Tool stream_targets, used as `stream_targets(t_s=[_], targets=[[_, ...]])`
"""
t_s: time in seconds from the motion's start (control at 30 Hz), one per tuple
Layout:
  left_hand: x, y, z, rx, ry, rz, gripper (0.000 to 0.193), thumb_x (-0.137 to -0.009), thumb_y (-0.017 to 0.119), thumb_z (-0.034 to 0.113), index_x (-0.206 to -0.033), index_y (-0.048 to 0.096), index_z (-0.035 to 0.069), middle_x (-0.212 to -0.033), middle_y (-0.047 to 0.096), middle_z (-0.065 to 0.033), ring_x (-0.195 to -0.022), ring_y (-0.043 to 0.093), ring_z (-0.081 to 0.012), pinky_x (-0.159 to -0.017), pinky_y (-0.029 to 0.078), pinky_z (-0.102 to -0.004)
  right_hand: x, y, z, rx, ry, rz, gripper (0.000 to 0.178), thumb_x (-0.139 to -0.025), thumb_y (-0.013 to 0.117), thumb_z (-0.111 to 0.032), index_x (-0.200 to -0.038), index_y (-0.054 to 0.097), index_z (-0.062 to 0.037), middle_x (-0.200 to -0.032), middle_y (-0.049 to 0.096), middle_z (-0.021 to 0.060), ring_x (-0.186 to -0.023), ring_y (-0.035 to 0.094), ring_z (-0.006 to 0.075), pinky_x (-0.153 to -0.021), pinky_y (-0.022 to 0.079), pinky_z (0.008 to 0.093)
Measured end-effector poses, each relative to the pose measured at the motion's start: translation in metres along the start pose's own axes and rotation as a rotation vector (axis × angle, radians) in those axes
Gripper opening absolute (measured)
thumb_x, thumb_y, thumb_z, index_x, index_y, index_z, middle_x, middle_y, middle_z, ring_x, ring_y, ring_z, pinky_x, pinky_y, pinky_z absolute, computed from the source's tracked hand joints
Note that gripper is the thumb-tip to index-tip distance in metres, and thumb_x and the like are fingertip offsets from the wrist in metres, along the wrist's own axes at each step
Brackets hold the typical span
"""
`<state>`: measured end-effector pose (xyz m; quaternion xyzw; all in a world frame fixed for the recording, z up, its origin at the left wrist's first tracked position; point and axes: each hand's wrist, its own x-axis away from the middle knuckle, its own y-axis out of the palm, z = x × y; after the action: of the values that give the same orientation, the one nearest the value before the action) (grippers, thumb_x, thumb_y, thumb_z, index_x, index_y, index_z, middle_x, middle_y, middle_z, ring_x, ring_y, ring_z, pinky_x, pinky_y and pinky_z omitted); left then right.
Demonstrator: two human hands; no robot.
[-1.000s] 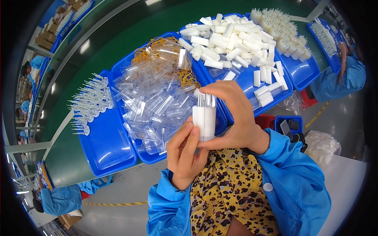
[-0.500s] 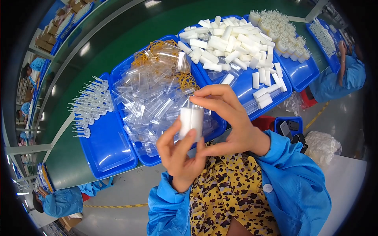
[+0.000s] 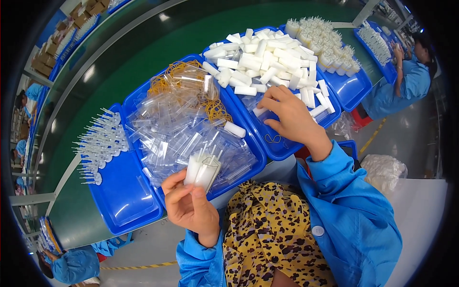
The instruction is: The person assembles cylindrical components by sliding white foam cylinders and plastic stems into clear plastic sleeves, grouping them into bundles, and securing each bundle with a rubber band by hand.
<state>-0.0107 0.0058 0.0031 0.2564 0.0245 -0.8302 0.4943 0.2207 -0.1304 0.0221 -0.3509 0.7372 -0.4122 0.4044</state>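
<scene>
My left hand (image 3: pixel 191 203) grips a small bundle of white tubes in clear caps (image 3: pixel 202 168), held upright just over the near rim of the middle blue tray (image 3: pixel 248 165). That tray is heaped with clear plastic caps (image 3: pixel 177 129) and yellow rubber bands (image 3: pixel 213 109). My right hand (image 3: pixel 290 117) reaches into the blue tray (image 3: pixel 282 146) to the right, its fingers on a white tube (image 3: pixel 260 111) at the near edge of a pile of white tubes (image 3: pixel 267 62).
A left blue tray (image 3: pixel 124 201) carries rows of white-tipped pieces (image 3: pixel 100 143). A far tray (image 3: pixel 354 88) holds bundled white tubes (image 3: pixel 320 38). Behind runs a green conveyor belt (image 3: pixel 143 52). A co-worker in blue (image 3: pixel 404 81) sits at the right, others at the left.
Both hands held the bundle together before. My right hand has let go and reached right into the white tube tray; my left hand has lowered the bundle toward me.
</scene>
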Motion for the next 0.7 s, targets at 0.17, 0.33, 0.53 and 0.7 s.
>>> stream_targets(t_s=[0.17,0.33,0.53,0.7], targets=[[0.000,0.008,0.004,0.046,-0.028,-0.026,0.015,-0.088,0.065,0.007,-0.099,0.055,0.004,-0.113,0.054,-0.0153,-0.101,0.057,-0.0204,-0.089,0.050,-0.0352,0.011,0.008,0.004,-0.093,0.065,0.013,0.034,-0.068,0.074,-0.003,-0.101,0.065,-0.0052,-0.100,0.057,0.0094,-0.090,0.059,0.0294,-0.077,0.050,0.0359],[0.003,0.011,0.007,0.042,-0.016,-0.054,0.017,-0.087,0.066,0.005,-0.100,0.054,0.003,-0.114,0.053,-0.0154,-0.102,0.057,-0.0209,-0.089,0.051,-0.0359,0.018,-0.006,0.012,-0.279,-0.047,0.146,0.030,-0.073,0.071,0.000,-0.102,0.065,-0.0043,-0.101,0.058,0.0093,-0.090,0.060,0.0257,-0.078,0.050,0.0341],[0.006,0.019,0.010,-0.012,0.023,-0.090,0.022,-0.085,0.069,0.006,-0.102,0.055,0.003,-0.116,0.053,-0.0154,-0.103,0.057,-0.0222,-0.089,0.051,-0.0367,0.024,-0.011,0.005,-1.047,-0.092,0.315,0.022,-0.077,0.072,0.001,-0.098,0.065,-0.0022,-0.105,0.060,0.0121,-0.100,0.057,0.0201,-0.087,0.045,0.0322],[0.012,0.015,0.010,-0.049,0.030,-0.060,0.027,-0.080,0.075,0.006,-0.099,0.056,0.002,-0.111,0.053,-0.0168,-0.105,0.059,-0.0319,-0.092,0.051,-0.0420,0.025,-0.005,-0.002,-1.280,-0.053,0.255,0.023,-0.084,0.065,0.000,-0.105,0.056,-0.0036,-0.100,0.058,0.0088,-0.094,0.056,0.0165,-0.084,0.044,0.0287]])
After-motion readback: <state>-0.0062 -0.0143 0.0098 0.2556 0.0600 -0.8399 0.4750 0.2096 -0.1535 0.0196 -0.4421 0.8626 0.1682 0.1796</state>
